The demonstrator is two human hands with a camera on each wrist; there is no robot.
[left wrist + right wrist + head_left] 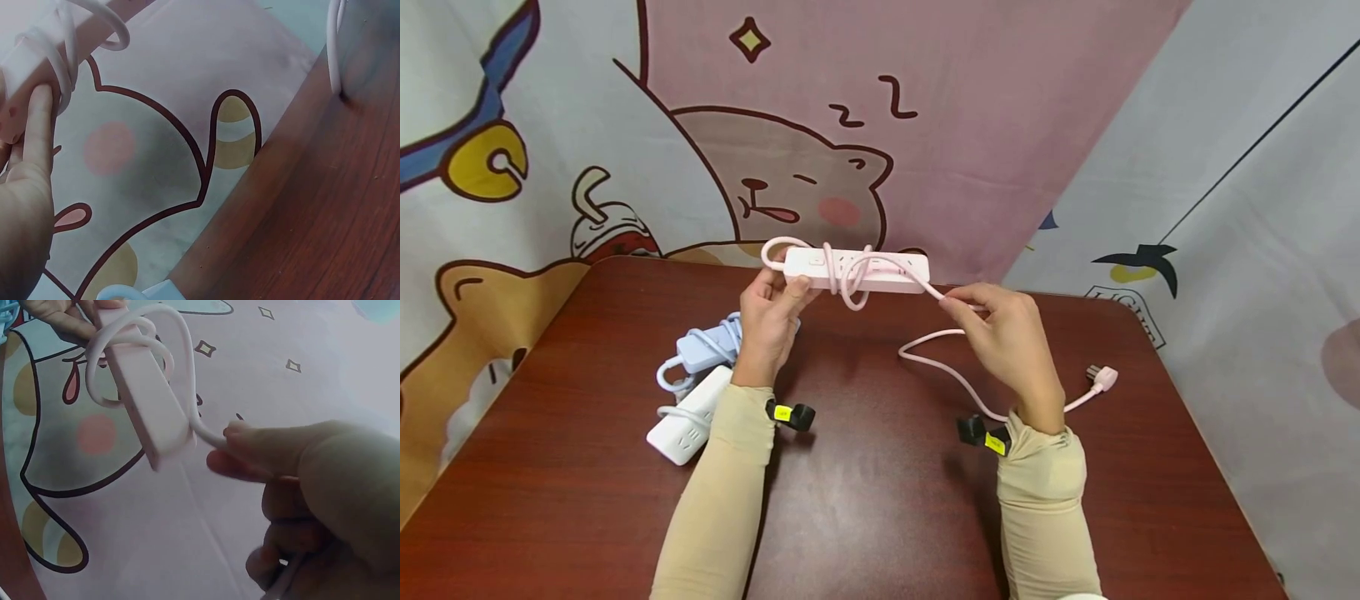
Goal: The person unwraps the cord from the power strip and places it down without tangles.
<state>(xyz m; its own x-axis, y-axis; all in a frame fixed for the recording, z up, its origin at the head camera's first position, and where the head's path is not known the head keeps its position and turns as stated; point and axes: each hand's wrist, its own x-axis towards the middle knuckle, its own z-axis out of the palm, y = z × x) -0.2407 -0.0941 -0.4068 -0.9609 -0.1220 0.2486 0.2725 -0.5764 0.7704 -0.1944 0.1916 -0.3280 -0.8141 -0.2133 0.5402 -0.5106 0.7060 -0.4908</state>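
Note:
A pink power strip is held up above the table, its long side facing me. My left hand grips its left end, thumb on the front edge. The pink cord loops around the strip's middle. Off to the right, my right hand pinches that cord between thumb and fingertips, just past the strip's right end. In the right wrist view the cord curves from the strip into the pinch. The rest of the cord trails down to the table, ending in a pink plug.
Left of my left forearm lie a blue power strip wrapped in its cord and a white power strip with a cord around it. They rest on the dark red-brown table. A cartoon-printed curtain hangs behind.

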